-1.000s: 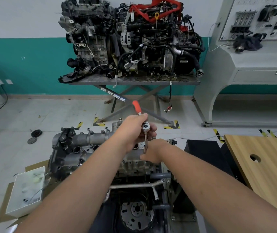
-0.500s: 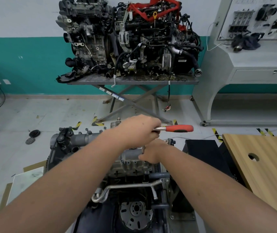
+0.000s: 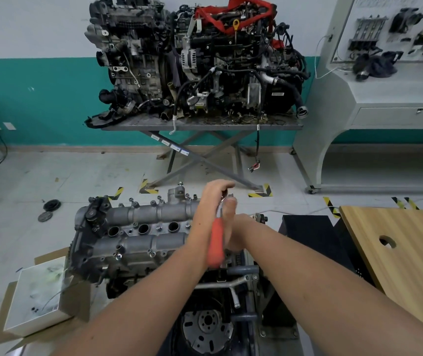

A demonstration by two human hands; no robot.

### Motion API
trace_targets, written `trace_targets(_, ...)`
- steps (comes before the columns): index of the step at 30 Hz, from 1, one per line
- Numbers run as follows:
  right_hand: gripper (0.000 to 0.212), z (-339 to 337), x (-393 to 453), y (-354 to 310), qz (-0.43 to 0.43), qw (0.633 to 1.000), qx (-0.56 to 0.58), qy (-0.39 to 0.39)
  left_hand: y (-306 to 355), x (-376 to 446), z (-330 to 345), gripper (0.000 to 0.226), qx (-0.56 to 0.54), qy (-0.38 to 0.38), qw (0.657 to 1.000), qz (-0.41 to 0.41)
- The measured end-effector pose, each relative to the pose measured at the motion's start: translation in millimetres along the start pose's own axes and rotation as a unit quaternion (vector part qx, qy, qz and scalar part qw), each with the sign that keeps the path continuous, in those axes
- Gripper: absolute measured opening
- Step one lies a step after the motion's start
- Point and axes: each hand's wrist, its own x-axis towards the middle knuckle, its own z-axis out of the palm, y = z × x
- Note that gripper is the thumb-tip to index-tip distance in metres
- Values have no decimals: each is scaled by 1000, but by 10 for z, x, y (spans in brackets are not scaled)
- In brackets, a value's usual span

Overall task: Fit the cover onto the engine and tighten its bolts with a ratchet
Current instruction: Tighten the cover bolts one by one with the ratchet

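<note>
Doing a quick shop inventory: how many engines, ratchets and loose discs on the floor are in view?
Engines: 3, one on the near stand, two on the lift table
Ratchets: 1
Floor discs: 2
Total: 6

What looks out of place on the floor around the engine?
Two dark round parts lie loose on the floor left of the engine. A white box sits skewed on flattened cardboard beside it.
</note>
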Motion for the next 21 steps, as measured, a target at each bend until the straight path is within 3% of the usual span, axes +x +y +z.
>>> trace_targets(3, 32, -13, 2, 5, 7, 999, -33, -26, 25, -22, 106, 42, -177, 73, 961, -199)
trace_targets(5, 28, -39, 16, 15, 21, 998, -54, -39, 36, 30, 92, 42, -266, 92, 920, -272)
trace_targets(8, 30, 2, 79, 34, 21, 999, -43, -11, 107, 111, -29, 31, -342, 85, 886, -300)
trace_targets(15, 38, 46, 106, 75, 23, 998, -51, 10, 125, 155, -361, 24, -322, -79, 885, -327)
trace_targets(18, 45, 45, 82, 64, 24, 999, -37, 10, 142, 199, -429, 17, -343, -105, 869, -340)
trace_targets(21, 40, 49, 79, 58, 20, 999, -30, 24, 184, 305, -441, 17, -296, -92, 880, -360)
